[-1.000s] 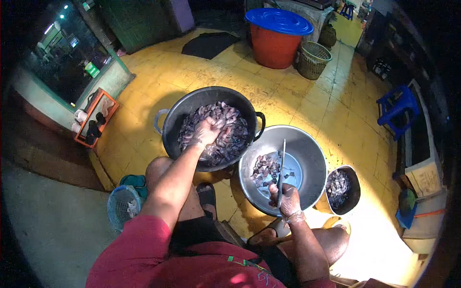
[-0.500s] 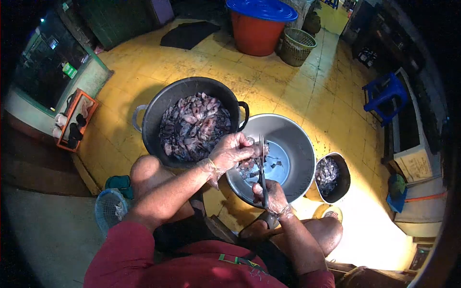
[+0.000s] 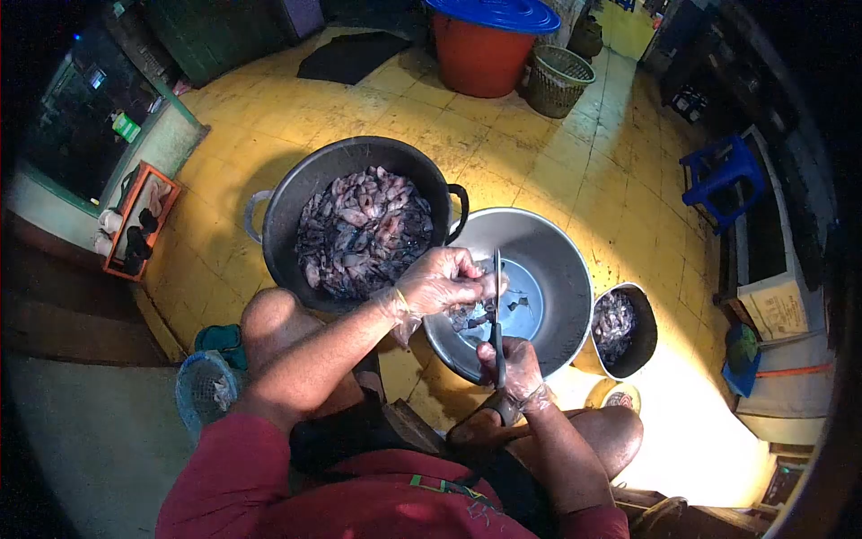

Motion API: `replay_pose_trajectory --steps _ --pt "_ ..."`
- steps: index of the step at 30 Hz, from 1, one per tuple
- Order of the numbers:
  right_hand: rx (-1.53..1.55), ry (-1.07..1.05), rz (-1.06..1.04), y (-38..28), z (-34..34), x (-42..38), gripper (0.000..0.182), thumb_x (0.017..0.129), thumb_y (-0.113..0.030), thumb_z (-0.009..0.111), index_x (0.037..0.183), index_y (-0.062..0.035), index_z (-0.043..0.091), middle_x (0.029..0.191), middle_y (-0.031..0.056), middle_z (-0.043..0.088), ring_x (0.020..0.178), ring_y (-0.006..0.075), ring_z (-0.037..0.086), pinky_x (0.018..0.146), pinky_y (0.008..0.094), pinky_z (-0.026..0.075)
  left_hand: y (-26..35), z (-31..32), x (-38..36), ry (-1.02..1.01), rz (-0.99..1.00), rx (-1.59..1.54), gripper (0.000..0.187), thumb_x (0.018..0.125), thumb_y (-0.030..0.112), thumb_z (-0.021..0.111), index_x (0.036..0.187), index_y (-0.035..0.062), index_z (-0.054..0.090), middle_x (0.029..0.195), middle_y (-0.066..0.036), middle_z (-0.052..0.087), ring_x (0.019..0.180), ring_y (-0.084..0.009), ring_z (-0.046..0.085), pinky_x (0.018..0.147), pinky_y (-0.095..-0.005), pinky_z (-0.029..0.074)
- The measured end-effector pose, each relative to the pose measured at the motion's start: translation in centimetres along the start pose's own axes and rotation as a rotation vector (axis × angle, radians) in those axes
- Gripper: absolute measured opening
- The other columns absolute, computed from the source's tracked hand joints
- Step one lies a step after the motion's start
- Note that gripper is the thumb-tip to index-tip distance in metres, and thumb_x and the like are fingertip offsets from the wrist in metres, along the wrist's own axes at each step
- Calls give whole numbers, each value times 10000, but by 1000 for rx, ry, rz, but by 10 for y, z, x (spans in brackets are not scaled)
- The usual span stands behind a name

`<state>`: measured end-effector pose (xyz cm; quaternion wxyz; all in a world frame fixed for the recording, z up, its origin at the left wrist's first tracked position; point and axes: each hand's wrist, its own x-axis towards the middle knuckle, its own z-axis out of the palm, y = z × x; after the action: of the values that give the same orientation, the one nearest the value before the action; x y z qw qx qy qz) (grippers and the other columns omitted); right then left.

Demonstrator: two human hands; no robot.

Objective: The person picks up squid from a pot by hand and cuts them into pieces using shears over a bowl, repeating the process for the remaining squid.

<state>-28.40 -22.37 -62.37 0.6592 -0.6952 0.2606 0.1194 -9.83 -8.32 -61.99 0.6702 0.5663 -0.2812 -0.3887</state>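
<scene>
My left hand (image 3: 440,286), in a clear plastic glove, pinches a small squid (image 3: 489,285) over the grey basin (image 3: 571,301). Scissors (image 3: 499,332) are gripped in my right hand (image 3: 518,370), also gloved. Their blades point away from me and lie against the squid, close to my left fingertips; most of the squid is hidden by the fingers. Dark scraps (image 3: 471,316) and a little liquid lie in the basin. To the left, a large black tub (image 3: 280,202) holds a heap of squid (image 3: 364,225).
A smaller dark container (image 3: 643,337) with more squid stands right of the basin. Near my right knee is a yellow bowl (image 3: 636,395). A blue basket (image 3: 189,400) is at my left. Farther off are a red bin (image 3: 480,58), a woven basket (image 3: 558,81) and a blue stool (image 3: 718,180).
Both hands and the scissors have shifted slightly right in the view. Less of the squid shows beyond my left fingers than before.
</scene>
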Motion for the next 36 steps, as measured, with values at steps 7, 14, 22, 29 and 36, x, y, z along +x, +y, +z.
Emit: replay_pose_trajectory --steps 7,14,22,29,36 --pt "116 105 23 -9 -2 -1 437 831 -394 730 828 35 651 610 43 586 522 112 536 496 272 436 16 8 -2 103 -112 -195 105 869 36 671 902 47 573 917 -43 632 801 -113 622 688 -259 530" --pt "-29 -121 -73 14 -4 9 575 855 -553 620 835 22 597 704 82 613 647 169 608 595 306 484 12 5 0 161 -115 -366 82 887 25 643 915 50 569 964 -98 656 873 -164 662 725 -290 558" --pt "7 -63 27 -4 1 -3 504 828 -444 706 856 56 644 643 56 602 572 114 549 514 293 444 2 6 1 138 -98 -366 87 874 -2 640 910 35 571 936 -93 654 830 -167 666 665 -282 573" --pt "-143 -59 3 3 0 0 518 813 -455 729 882 55 666 612 48 597 537 116 540 503 291 439 16 -4 2 94 -104 -221 104 846 24 686 827 35 584 871 -58 647 768 -130 636 652 -262 546" --pt "4 19 79 -7 3 -4 441 816 -373 752 847 60 672 566 51 590 514 107 547 470 280 439 16 1 1 66 -119 -108 96 834 39 702 839 26 607 855 -35 636 758 -98 608 667 -253 530"
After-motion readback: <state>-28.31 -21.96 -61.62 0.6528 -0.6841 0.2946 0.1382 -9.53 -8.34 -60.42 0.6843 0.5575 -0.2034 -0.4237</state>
